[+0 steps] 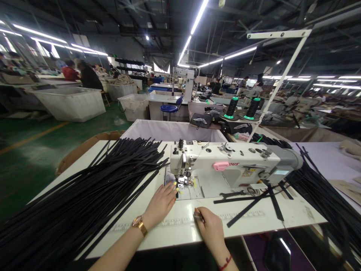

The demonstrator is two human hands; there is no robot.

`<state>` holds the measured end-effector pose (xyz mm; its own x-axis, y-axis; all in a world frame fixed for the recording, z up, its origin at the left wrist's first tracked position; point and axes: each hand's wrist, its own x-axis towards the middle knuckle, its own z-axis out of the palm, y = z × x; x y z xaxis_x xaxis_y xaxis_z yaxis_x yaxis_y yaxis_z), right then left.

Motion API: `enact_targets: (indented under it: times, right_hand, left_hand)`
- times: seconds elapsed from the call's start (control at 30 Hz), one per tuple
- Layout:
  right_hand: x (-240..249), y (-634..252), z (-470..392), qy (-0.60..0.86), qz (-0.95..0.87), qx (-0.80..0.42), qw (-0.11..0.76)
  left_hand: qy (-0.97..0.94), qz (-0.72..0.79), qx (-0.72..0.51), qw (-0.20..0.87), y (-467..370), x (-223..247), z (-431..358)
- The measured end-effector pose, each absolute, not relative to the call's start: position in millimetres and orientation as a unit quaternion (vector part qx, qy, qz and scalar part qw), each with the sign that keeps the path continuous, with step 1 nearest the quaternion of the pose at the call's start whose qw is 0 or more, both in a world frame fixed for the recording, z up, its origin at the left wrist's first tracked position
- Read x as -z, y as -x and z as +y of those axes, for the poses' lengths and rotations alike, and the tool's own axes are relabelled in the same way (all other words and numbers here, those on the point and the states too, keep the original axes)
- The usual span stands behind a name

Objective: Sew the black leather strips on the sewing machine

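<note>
My left hand (163, 197) lies with fingers stretched out on the plate of a white sewing machine (203, 162), just in front of the needle area. Its fingertips reach a short black strip (177, 192) beside the presser foot (184, 180). Closer to the table's front edge, my right hand (211, 227) is closed around a small metal tool (198, 215), mostly hidden by the fingers, so its kind cannot be made out. A printed ruler scale (175, 222) runs along the tabletop under both hands.
A large heap of long black strips (93, 184) covers the table's left side. More strips (318, 192) hang at the right. Loose strips (248, 209) and a wrench (232, 194) lie by the machine base. Behind stand a lined bin (175, 130) and black thread cones (231, 108).
</note>
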<state>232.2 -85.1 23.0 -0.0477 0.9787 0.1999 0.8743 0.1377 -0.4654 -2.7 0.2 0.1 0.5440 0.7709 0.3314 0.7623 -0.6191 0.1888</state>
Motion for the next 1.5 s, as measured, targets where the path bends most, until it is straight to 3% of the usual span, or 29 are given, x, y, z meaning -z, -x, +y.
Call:
enact_targets:
  times: [1.5]
  right_hand:
    - [-24.8,-229.1,-84.2,0.652,-0.726,-0.075,0.204]
  left_hand:
    - [-0.882,0.426,-0.199,0.031,2.3,-4.3,13.2]
